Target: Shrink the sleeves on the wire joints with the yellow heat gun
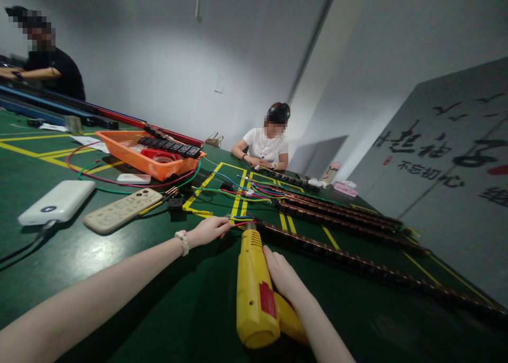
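My right hand (281, 272) is wrapped round a yellow heat gun (254, 278), its fingers partly hidden behind the body. The gun's metal nozzle points away from me, close to several thin coloured wires (243, 223). These wires run into the near end of a long dark strip (317, 244) that stretches off to the right. My left hand (211, 230), with a white band on its wrist, pinches the wires just left of the nozzle.
An orange basket (119, 150) holds black parts and wire at the left. Nearby lie a beige remote-like device (119, 212) and a white power bank (59, 200) with a cable. More long strips (341, 215) lie beyond. One person (268, 143) sits across the table, another (59, 69) at far left.
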Motion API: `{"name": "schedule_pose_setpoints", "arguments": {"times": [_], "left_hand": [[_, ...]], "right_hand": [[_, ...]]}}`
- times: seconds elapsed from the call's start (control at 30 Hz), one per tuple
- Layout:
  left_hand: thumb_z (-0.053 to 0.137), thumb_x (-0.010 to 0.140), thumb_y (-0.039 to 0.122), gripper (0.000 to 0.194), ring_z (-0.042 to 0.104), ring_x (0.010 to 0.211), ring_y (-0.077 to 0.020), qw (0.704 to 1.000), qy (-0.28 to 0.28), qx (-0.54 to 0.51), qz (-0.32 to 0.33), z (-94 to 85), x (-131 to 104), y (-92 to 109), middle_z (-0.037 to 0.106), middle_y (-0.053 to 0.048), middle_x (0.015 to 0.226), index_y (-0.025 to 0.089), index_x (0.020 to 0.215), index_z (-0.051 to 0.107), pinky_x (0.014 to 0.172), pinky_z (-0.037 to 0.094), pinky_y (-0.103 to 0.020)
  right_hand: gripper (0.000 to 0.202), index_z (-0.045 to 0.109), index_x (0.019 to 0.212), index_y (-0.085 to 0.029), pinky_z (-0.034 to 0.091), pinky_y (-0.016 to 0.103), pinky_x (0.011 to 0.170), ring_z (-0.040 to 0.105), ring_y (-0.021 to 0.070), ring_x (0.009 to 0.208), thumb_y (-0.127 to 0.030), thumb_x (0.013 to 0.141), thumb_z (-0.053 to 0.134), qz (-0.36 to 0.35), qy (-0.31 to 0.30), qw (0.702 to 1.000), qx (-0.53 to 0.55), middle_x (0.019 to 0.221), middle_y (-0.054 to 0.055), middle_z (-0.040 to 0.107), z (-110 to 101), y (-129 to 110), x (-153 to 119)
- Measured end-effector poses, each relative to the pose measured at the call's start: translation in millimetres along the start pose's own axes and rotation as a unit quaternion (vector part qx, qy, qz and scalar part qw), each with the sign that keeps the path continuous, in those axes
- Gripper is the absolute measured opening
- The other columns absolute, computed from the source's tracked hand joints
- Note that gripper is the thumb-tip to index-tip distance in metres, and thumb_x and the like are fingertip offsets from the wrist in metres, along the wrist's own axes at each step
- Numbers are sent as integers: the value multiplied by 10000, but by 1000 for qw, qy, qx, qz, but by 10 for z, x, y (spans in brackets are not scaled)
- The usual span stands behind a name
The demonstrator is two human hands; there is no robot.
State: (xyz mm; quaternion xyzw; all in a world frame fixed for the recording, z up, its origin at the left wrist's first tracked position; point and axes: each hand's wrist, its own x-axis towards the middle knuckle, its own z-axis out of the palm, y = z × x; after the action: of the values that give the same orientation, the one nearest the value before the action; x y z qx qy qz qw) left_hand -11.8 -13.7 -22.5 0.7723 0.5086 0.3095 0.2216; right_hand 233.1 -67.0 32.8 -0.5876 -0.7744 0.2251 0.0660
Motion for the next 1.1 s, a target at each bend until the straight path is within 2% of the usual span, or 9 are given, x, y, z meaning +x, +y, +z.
{"name": "schedule_pose_setpoints", "arguments": {"times": [0.17, 0.33, 0.53, 0.7, 0.9, 1.1], "left_hand": [[266, 876, 512, 456, 478, 516, -89, 1000, -4, -13, 9, -11, -19, 13, 577, 16, 640, 171, 723, 526, 496, 296, -202], [290, 884, 467, 377, 482, 518, -87, 1000, 0, -12, 8, -29, -52, 71, 596, 19, 684, 182, 784, 517, 494, 307, -199], [288, 887, 454, 366, 480, 542, -100, 1000, 22, 16, 13, -22, -68, 71, 585, 12, 673, 187, 788, 518, 515, 305, -204], [288, 886, 460, 385, 487, 591, -115, 999, 15, 43, 29, -27, -72, 60, 560, 2, 663, 183, 791, 537, 534, 298, -206], [298, 880, 464, 390, 450, 578, -114, 996, 14, 79, 27, -8, -49, 34, 530, 2, 655, 174, 769, 533, 523, 269, -206], [297, 883, 435, 378, 489, 604, -128, 994, 14, 101, 32, -10, -50, 65, 559, -9, 686, 174, 811, 561, 543, 296, -212]], "right_hand": [[516, 533, 1167, -132, 378, 312, 783, 540, 232, 944, -375, 919, 150, -23, -16, 999, -21, 1035, 136, 591, 81, -85, -20], [466, 385, 1316, -120, 369, 328, 799, 520, 258, 989, -274, 909, 216, -84, -26, 989, -116, 1119, 167, 554, 110, -180, -91], [533, 477, 1240, -167, 376, 332, 767, 542, 245, 954, -377, 929, 98, -38, -44, 995, -76, 1072, 140, 582, 58, -273, -116], [525, 477, 1229, -182, 382, 349, 765, 544, 257, 960, -357, 927, 85, -57, -40, 993, -95, 1065, 135, 583, 64, -261, -103], [446, 405, 1291, -148, 390, 364, 773, 518, 277, 995, -240, 893, 228, -108, -27, 982, -153, 1112, 161, 557, 106, -208, -85], [447, 412, 1277, -141, 400, 389, 751, 533, 292, 964, -218, 891, 199, -121, -22, 979, -163, 1073, 176, 571, 130, -202, -69]]}}
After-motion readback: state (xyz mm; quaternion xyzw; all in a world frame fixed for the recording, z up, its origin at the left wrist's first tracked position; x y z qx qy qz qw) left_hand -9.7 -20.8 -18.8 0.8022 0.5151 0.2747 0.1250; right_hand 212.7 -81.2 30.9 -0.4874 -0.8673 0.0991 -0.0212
